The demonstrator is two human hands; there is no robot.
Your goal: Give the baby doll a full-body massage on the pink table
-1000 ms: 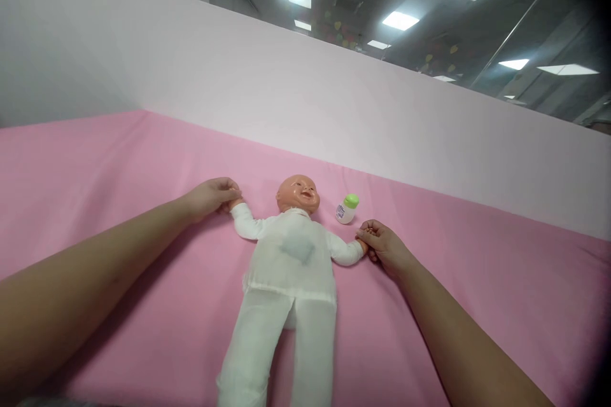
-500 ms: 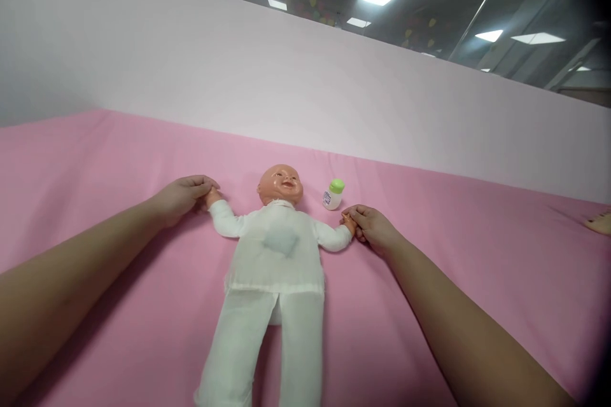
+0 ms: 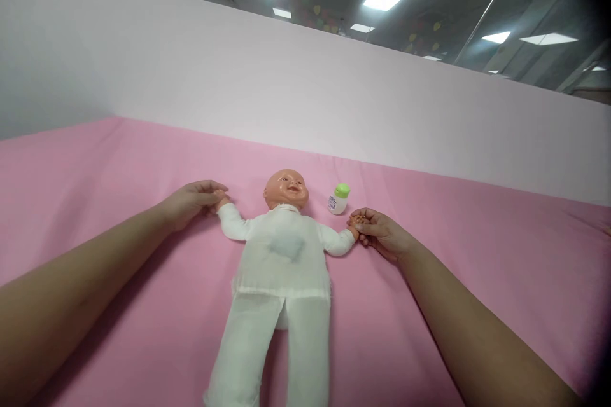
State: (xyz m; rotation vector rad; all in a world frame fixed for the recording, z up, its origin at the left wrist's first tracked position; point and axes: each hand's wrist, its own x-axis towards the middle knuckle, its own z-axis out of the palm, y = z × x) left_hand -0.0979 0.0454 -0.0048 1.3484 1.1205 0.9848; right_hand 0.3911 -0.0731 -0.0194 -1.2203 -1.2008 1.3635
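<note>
A baby doll (image 3: 286, 261) with a smooth plastic head and a white cloth body lies on its back, arms bent out to the sides. A greyish patch shows through the cloth on its chest. My left hand (image 3: 193, 203) is closed around the doll's hand on the left side. On the right, my right hand (image 3: 382, 233) pinches the doll's other hand, whose small fingers show between my thumb and fingers. Just beyond my right hand stands a small clear bottle (image 3: 338, 200) with a green cap and a printed label.
A pink sheet (image 3: 143, 331) covers the surface under the doll, with some creases. Behind it rises a plain white wall or panel (image 3: 286, 89). Above that, glass shows ceiling lights (image 3: 382, 0).
The view has shifted slightly, so everything sits a little further right and lower. Both hands still hold the doll's hands; the right fingers' grip has altered slightly, showing more of the doll's fingers.
</note>
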